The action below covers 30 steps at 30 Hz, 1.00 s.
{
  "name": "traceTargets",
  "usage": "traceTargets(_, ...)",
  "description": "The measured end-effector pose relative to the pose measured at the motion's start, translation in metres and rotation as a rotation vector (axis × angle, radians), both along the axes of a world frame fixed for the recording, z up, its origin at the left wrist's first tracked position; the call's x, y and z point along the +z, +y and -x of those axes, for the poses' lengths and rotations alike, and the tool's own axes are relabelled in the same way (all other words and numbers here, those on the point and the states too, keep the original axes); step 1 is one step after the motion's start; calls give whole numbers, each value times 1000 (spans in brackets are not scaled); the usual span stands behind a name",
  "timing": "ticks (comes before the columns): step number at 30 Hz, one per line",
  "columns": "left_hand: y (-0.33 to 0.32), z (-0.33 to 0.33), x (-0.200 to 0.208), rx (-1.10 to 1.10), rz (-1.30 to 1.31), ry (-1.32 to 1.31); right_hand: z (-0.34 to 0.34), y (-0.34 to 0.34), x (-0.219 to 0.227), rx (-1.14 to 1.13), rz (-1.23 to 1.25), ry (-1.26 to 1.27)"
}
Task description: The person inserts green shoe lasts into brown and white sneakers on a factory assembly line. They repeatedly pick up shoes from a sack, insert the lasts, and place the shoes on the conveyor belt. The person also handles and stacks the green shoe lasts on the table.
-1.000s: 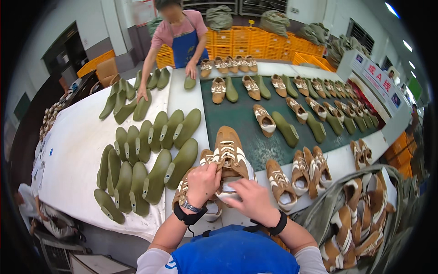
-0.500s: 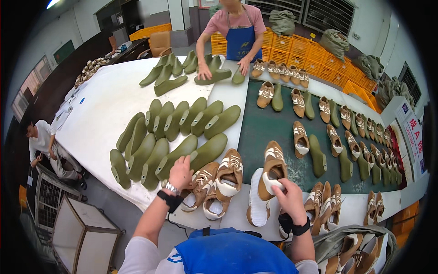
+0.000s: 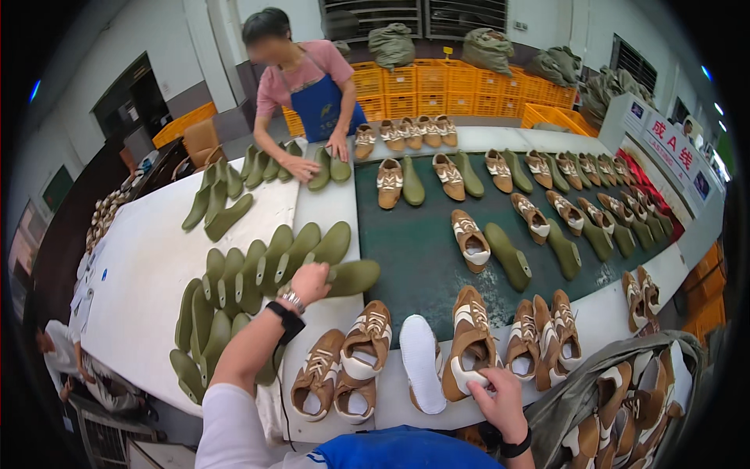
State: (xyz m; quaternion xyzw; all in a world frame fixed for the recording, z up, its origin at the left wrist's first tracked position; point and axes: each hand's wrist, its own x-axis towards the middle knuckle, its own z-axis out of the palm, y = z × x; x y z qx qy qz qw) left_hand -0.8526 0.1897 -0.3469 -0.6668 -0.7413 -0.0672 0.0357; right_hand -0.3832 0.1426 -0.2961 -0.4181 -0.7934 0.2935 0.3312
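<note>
My left hand is closed round the end of a green shoe last, which points right toward the green mat. With my right hand I pinch the white heel of a brown-and-white sneaker, its toe pointing away from me. Beside that sneaker, a shoe with its white sole facing up lies on the table's near edge. Left of it stand several more brown sneakers, one resting partly on another. Several green lasts lie in rows around my left forearm, which hides some of them.
Across the table a co-worker in a blue apron handles lasts. Sneakers and lasts alternate in rows on the green mat. A sack of shoes stands at the near right. Orange crates line the back.
My left hand has taken hold of a last and moved it right, off the rows. My right hand keeps its grip on the sneaker, now beside the sole-up shoe. The view has turned right.
</note>
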Motion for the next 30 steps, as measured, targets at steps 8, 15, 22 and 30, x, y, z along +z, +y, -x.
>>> traceTargets(8,170,-102,-77,165,1,-282,-19,-15,16,-33,-43,-33)
traceTargets(15,160,-133,-100,-40,460,-376,-14,26,28,-77,-87,-143)
traceTargets(22,-4,-108,-19,-333,453,-347,82,138,25,182,-213,-152)
traceTargets(30,-106,-142,-30,144,458,-612,276,258,-124,196,-126,-483)
